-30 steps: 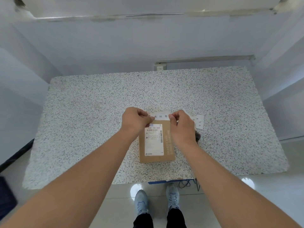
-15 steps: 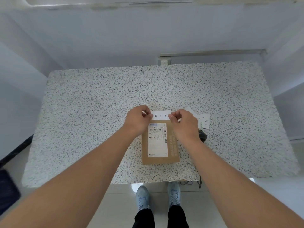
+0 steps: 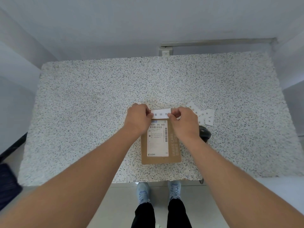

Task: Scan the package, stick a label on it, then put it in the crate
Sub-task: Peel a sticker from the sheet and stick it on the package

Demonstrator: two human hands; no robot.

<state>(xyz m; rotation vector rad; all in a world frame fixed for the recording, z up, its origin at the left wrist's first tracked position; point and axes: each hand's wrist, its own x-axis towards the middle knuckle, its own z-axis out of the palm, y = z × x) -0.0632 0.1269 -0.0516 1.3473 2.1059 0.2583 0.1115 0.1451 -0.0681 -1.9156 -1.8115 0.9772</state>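
A flat brown cardboard package (image 3: 174, 155) lies near the front edge of the speckled table (image 3: 98, 104), with a white shipping slip on its top. A small white label (image 3: 160, 113) with printed characters is stretched over the package's far end. My left hand (image 3: 139, 118) pinches the label's left end. My right hand (image 3: 184, 120) pinches its right end. Whether the label touches the package I cannot tell. No crate shows clearly.
Several loose white labels (image 3: 204, 116) lie on the table right of my right hand. A black scanner (image 3: 204, 134) rests behind my right wrist, partly hidden. A dark object (image 3: 8, 183) sits at the left floor edge. My shoes (image 3: 143, 191) stand below the table's front edge.
Both hands keep hold of the label over the package's far end. The view has tilted slightly, so the table appears shifted in the picture.
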